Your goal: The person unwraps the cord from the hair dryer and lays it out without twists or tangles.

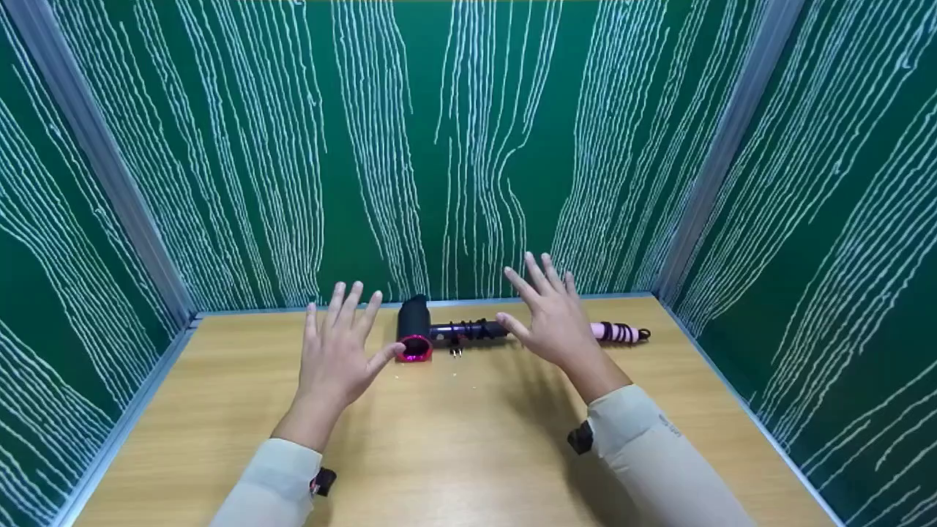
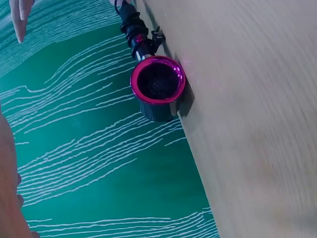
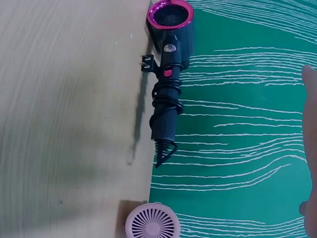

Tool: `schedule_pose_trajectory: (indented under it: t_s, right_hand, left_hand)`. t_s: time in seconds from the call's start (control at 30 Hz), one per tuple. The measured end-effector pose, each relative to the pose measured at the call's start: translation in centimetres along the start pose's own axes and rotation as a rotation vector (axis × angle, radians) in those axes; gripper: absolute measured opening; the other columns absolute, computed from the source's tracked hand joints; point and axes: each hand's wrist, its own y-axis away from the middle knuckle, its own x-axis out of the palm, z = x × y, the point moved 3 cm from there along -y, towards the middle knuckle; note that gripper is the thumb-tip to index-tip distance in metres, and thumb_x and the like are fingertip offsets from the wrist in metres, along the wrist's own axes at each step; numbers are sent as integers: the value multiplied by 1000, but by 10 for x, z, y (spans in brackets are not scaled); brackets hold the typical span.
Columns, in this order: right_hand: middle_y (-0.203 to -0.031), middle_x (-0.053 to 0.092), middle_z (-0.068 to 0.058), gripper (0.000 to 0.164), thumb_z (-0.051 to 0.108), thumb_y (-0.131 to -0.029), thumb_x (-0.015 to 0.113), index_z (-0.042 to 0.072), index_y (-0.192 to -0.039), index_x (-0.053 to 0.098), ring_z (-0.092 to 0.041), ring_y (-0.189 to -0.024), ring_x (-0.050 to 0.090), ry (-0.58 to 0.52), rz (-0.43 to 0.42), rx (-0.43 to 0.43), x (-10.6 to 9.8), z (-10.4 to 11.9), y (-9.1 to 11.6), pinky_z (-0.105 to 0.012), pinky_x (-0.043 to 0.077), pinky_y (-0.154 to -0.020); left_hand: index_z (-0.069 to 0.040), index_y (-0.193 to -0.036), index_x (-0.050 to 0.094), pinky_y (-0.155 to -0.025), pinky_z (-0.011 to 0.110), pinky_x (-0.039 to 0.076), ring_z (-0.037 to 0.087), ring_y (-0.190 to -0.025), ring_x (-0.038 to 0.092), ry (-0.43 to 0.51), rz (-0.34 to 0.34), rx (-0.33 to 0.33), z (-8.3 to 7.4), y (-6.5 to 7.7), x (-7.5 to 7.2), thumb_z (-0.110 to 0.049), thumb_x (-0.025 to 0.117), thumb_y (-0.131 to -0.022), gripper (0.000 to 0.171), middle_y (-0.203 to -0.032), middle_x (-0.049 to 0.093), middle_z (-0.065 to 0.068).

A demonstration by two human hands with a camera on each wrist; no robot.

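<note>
A black hair dryer [image 1: 414, 322] with a shiny magenta rim lies near the table's back edge, its cord wound round the handle. Its two-pin plug [image 3: 147, 63] sticks out beside the handle in the right wrist view. My left hand [image 1: 333, 355] hovers left of it, fingers spread, its thumb overlapping the rim in the head view. To the right, my right hand [image 1: 556, 326] is also raised with spread fingers, holding nothing. Partly hidden behind it is a pink handle [image 1: 615, 333] wrapped in black cord. A pink slotted round end [image 3: 152, 223] shows low in the right wrist view.
The wooden table [image 1: 439, 454] is bounded by green walls [image 1: 542, 183] with white wavy lines, close behind the hair dryer. Grey metal posts [image 1: 714, 190] stand at the back corners. Small dark devices [image 1: 580, 438] sit at both wrists.
</note>
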Motion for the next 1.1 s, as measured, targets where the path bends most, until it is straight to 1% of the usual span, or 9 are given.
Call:
schedule_pose_trajectory:
  t_s: [0.1, 0.2, 0.43, 0.57, 0.7, 0.8, 0.93, 1.03, 1.1]
  right_hand:
    - [-193, 11, -6, 85, 80, -109, 49, 42, -181, 25, -39, -180, 6, 5, 16, 9, 5, -3, -3, -73, 9, -142]
    - [-193, 10, -6, 87, 82, -109, 46, 41, -181, 23, -38, -180, 4, 3, 44, 20, 14, -4, -4, -72, 7, -142]
    - [-193, 5, -2, 86, 77, -109, 53, 40, -181, 25, -36, -180, 1, -32, 124, 66, 35, -1, -8, -68, 6, -144]
    - [-193, 6, -4, 84, 74, -110, 55, 35, -181, 30, -37, -180, 3, -112, 158, 76, 44, 7, -9, -66, 11, -144]
    - [-193, 9, -5, 81, 69, -111, 58, 32, -179, 35, -37, -179, 4, -178, 191, 82, 55, 15, -11, -65, 11, -144]
    - [-193, 10, -5, 79, 65, -112, 61, 33, -179, 35, -36, -180, 3, -196, 230, 100, 67, 17, -11, -66, 7, -144]
    - [-193, 11, -6, 76, 60, -114, 61, 33, -179, 36, -36, -180, 4, -214, 280, 126, 84, 16, -11, -66, 11, -144]
    - [-193, 12, -8, 74, 57, -115, 60, 30, -179, 36, -37, -180, 5, -237, 294, 130, 94, 15, -10, -64, 15, -144]
    - [-193, 11, -10, 74, 55, -116, 60, 27, -179, 36, -38, -180, 5, -260, 294, 131, 99, 14, -10, -63, 14, -144]
  left_hand:
    - [-30, -181, 29, -141, 76, 10, 40, -179, 14, 24, 19, -25, 4, -5, 3, -87, 48, -104, 98, -191, 24, 9]
    - [-29, -181, 29, -142, 75, 9, 42, -179, 12, 88, 43, -76, 11, -4, 9, -85, 49, -104, 98, -191, 23, 11]
    - [-25, -181, 31, -141, 72, 19, 46, -178, 15, 273, 81, -198, 24, -2, 28, -72, 59, -109, 90, -189, 26, 16]
    - [-25, -182, 28, -138, 74, 23, 47, -177, 16, 361, 134, -260, 30, -3, 40, -76, 53, -110, 92, -189, 25, 17]
    - [-25, -183, 26, -138, 74, 25, 47, -176, 18, 474, 191, -313, 34, -5, 56, -80, 46, -109, 94, -188, 26, 18]
    - [-24, -182, 27, -139, 73, 25, 47, -175, 21, 565, 227, -353, 34, -6, 69, -81, 43, -110, 93, -187, 27, 18]
    - [-21, -181, 31, -140, 72, 23, 49, -174, 24, 692, 263, -408, 33, -9, 85, -79, 42, -112, 91, -186, 28, 21]
    - [-18, -180, 34, -141, 71, 20, 50, -174, 23, 786, 269, -454, 31, -10, 97, -76, 42, -114, 89, -186, 27, 23]
    - [-17, -179, 35, -141, 70, 20, 49, -173, 27, 845, 266, -481, 29, -10, 106, -75, 42, -114, 87, -185, 30, 23]
